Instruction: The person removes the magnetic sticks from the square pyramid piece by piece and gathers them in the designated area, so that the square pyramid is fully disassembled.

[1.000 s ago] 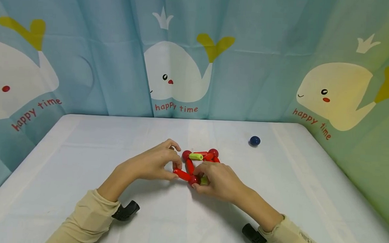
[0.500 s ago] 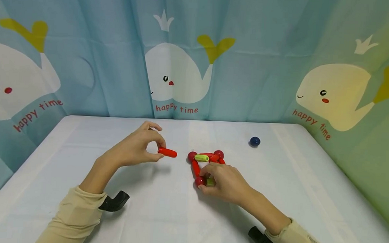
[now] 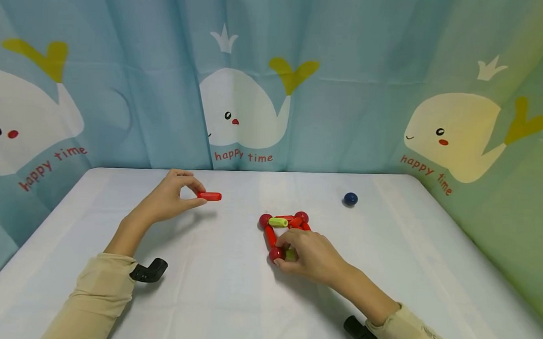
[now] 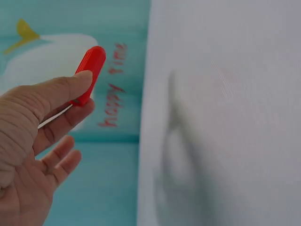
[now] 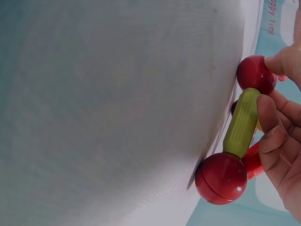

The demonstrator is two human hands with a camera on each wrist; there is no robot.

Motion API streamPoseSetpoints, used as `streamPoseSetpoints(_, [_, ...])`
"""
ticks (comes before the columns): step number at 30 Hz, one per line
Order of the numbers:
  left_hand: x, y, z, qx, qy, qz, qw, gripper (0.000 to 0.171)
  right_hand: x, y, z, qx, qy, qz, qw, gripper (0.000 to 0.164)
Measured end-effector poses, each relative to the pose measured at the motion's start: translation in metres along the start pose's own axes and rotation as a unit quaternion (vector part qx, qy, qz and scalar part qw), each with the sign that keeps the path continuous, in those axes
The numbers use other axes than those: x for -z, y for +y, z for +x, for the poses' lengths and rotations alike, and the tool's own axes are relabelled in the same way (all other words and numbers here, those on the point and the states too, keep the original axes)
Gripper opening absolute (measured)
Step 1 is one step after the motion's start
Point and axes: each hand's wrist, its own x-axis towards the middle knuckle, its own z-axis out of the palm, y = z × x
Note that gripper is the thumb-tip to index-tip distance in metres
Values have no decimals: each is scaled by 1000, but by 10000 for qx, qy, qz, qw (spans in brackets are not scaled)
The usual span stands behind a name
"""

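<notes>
High over the left part of the table, my left hand (image 3: pixel 167 198) pinches a red magnetic rod (image 3: pixel 211 196) between thumb and fingers. In the left wrist view the same ribbed rod (image 4: pixel 92 63) points up from the fingertips. My right hand (image 3: pixel 310 254) grips a frame of magnetic rods and balls lying mid-table. Its thumb presses the near-left red ball (image 3: pixel 276 254), with fingers around it. A green rod (image 5: pixel 242 123) joins that ball to another red ball (image 5: pixel 221 179) in the right wrist view. Part of the frame is hidden behind this hand.
A dark blue ball (image 3: pixel 350 199) lies alone at the back right of the white-covered table (image 3: pixel 220 299). A curtain printed with whales (image 3: pixel 242 107) hangs close behind the table's far edge and along its sides.
My left hand has pulled the red rod off the near-left ball and carried it up and to the left. My right hand keeps its grip; the frame has shifted only slightly.
</notes>
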Motion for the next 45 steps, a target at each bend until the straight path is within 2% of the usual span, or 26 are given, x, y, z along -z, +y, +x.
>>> streamPoseSetpoints(7, [0, -23, 9, -132, -183, 331, 9992, 13, 1, 0, -1, 72, 40, -58, 9999, 19])
streamPoseSetpoints(12, [-1, -31, 15, -116, -384, 532, 9978, 11, 1, 0, -1, 108, 32, -57, 9999, 19])
streamPoseSetpoints(18, [-1, -40, 15, 157, -545, 656, 9962, 9, 1, 0, -1, 106, -36, -5, 9999, 19])
streamPoseSetpoints(22, [-2, -44, 13, 123, -586, 715, 9956, 7, 1, 0, 0, 107, -32, -3, 9999, 19])
streamPoseSetpoints(28, [-3, -45, 13, 49, -598, 791, 9951, 8, 0, 1, 0, 136, 14, 48, 9999, 18])
streamPoseSetpoints(38, [-5, -43, 13, 241, -640, 765, 9947, 27, -1, 2, -1, 192, 71, 52, 9998, 19])
streamPoseSetpoints(42, [-7, -38, 12, 157, -548, 730, 9957, 29, 0, 2, -1, 202, 43, 69, 9998, 19])
streamPoseSetpoints(45, [-10, -28, 11, 16, -454, 615, 9971, 27, 0, 2, -1, 212, 8, 92, 9997, 19])
